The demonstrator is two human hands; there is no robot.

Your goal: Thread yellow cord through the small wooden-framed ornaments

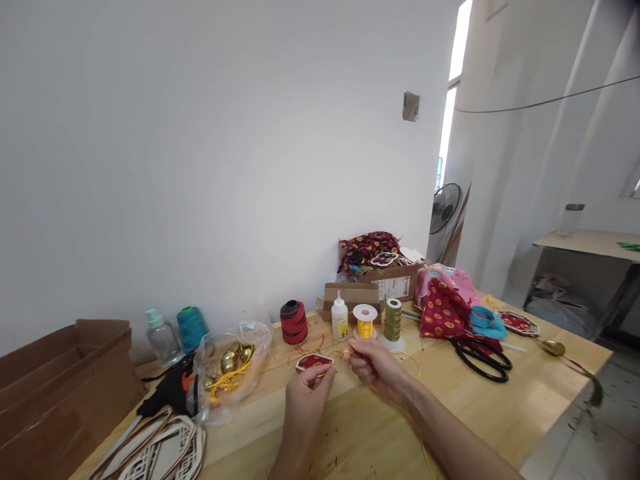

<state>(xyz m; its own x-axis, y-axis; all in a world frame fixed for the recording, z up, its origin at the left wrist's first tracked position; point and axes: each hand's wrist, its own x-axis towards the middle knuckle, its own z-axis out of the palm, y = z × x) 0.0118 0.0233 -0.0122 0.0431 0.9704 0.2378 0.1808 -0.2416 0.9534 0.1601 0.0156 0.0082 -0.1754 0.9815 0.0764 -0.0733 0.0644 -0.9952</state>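
My left hand (306, 397) is closed, thumb and forefinger pinched at the near edge of a small pendant (314, 361) with a pale rim and dark red patterned fabric. A bit of yellow shows at those fingertips. To its right, my right hand (377, 370) is closed in a pinch on a thin yellow cord (419, 365), which loops out behind the hand. More cord runs down beside my right forearm. Just behind the hands stand a white glue bottle (339, 320), a spool of yellow cord (365, 327) and an olive thread cone (393, 319).
Left: a cardboard box (65, 393), a glue gun (173, 390), patterned wooden frames (167, 450) and a plastic bag of gold bells (230, 363). A red and black thread spool (294, 323) stands near the wall. Right: black-handled scissors (483, 360), red fabric (440, 313) and blue tape (484, 318).
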